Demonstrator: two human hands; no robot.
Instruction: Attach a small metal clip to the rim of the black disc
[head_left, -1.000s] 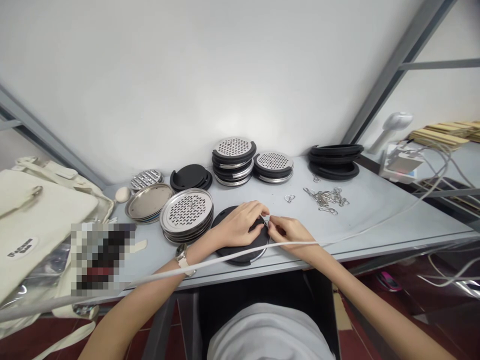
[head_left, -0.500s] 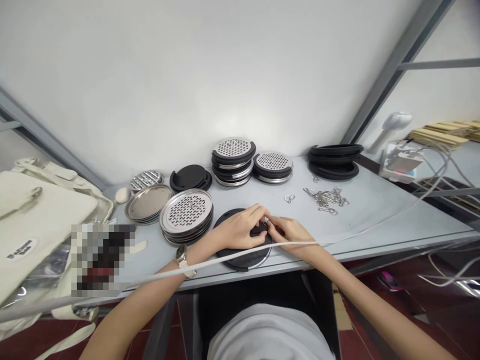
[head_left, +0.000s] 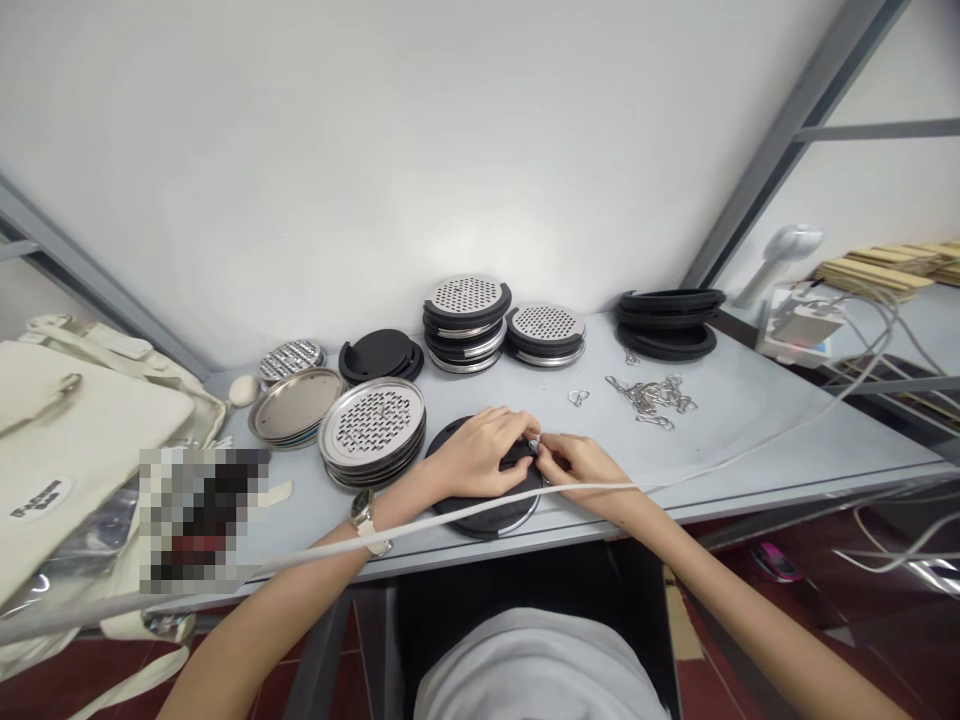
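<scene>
Head view: the right hand [head_left: 581, 468] pinches a small silver metal fitting [head_left: 534, 444] between its fingertips, most of it hidden by the fingers, so its exact shape is hard to make out. The left hand [head_left: 480, 452] curls closed over a black piece [head_left: 517, 458] beside that fitting, on top of a black round disc [head_left: 480, 522] with a metal rim, which lies on the grey table [head_left: 750, 440], partly covered by both hands. Just left of the disc sits a stack of perforated steel grater plates [head_left: 371, 422]; to the right lies a loose pile of silver metal hooks [head_left: 651, 396]. A white cable [head_left: 450, 520] crosses over both forearms, and a pixelated patch [head_left: 199, 520] hides whatever sits beside the cream canvas bag [head_left: 82, 440]
</scene>
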